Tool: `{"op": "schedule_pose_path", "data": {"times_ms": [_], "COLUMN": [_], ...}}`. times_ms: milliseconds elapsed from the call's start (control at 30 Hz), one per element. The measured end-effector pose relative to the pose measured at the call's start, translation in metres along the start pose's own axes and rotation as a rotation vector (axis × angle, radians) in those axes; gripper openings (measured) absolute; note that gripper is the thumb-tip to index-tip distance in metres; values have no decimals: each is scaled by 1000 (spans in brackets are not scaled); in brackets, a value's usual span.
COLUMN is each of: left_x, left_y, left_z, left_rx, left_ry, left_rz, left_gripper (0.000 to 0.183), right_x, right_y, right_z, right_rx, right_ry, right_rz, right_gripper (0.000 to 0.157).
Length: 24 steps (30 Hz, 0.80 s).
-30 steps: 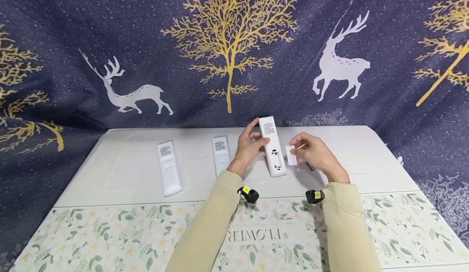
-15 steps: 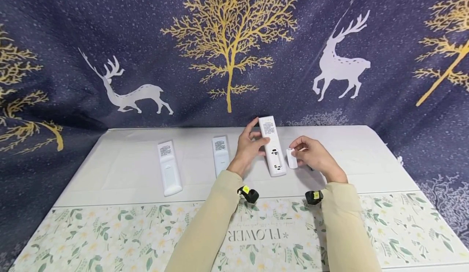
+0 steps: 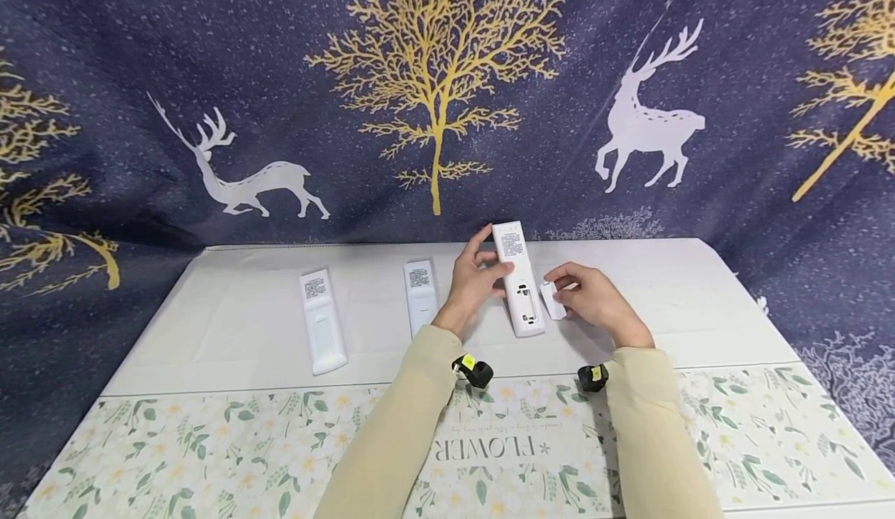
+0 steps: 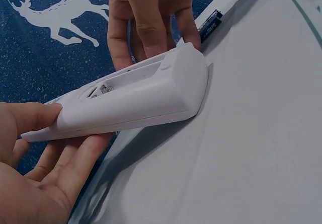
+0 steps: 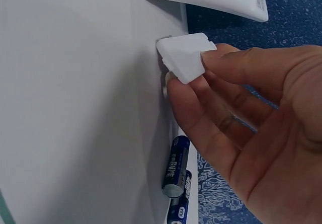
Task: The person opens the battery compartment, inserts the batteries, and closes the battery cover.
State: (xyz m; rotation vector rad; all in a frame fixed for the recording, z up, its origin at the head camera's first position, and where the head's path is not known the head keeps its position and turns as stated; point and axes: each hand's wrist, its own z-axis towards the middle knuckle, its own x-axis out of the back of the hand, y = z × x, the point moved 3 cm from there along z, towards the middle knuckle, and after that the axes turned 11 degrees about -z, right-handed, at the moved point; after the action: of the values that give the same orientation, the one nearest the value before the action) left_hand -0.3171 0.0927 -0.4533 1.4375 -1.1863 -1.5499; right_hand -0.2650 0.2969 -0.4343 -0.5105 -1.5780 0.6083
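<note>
My left hand [image 3: 475, 284] grips a white remote control [image 3: 513, 270] by its sides, back face up. Its battery compartment [image 3: 527, 305] is uncovered, with a metal spring [image 4: 106, 89] showing in the left wrist view. Just right of the remote, my right hand [image 3: 593, 298] pinches the small white battery cover [image 5: 186, 55] between thumb and fingers. The cover is tilted and apart from the remote in the head view. Below that hand in the right wrist view lie two blue AAA batteries, a nearer battery [image 5: 176, 166] and a farther battery [image 5: 180, 204].
Two more remotes lie back up on the white table [image 3: 238, 301]: a white remote [image 3: 324, 325] at the left and a pale blue remote [image 3: 420, 294] beside my left hand. A floral mat [image 3: 210, 449] covers the front. Behind hangs a dark blue cloth [image 3: 524, 154].
My right hand has shifted slightly left and down, bringing the battery cover nearer the remote and tilting it. The batteries became hidden behind that hand in the head view. My left hand stays put.
</note>
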Motion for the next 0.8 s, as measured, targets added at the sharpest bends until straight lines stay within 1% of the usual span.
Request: {"op": "schedule_pose_path", "data": {"times_ms": [233, 400, 467, 667, 800], "left_x": [0, 0, 0, 1, 0], "left_y": [0, 0, 0, 0, -1], "left_z": [0, 0, 1, 1, 1], "left_rx": [3, 3, 0, 1, 1], "left_ry": [2, 5, 2, -6, -3], "left_rz": [2, -5, -3, -4, -9], "left_gripper": [82, 81, 81, 81, 81], "right_x": [-1, 2, 4, 17, 23], "right_y": [-2, -3, -3, -4, -3], "right_z": [-1, -3, -4, -8, -10], "right_rx": [13, 9, -3, -65, -90], "right_ry": [27, 27, 33, 77, 92], "right_rz": [-78, -86, -104, -207, -263], "right_gripper": [33, 33, 33, 32, 32]}}
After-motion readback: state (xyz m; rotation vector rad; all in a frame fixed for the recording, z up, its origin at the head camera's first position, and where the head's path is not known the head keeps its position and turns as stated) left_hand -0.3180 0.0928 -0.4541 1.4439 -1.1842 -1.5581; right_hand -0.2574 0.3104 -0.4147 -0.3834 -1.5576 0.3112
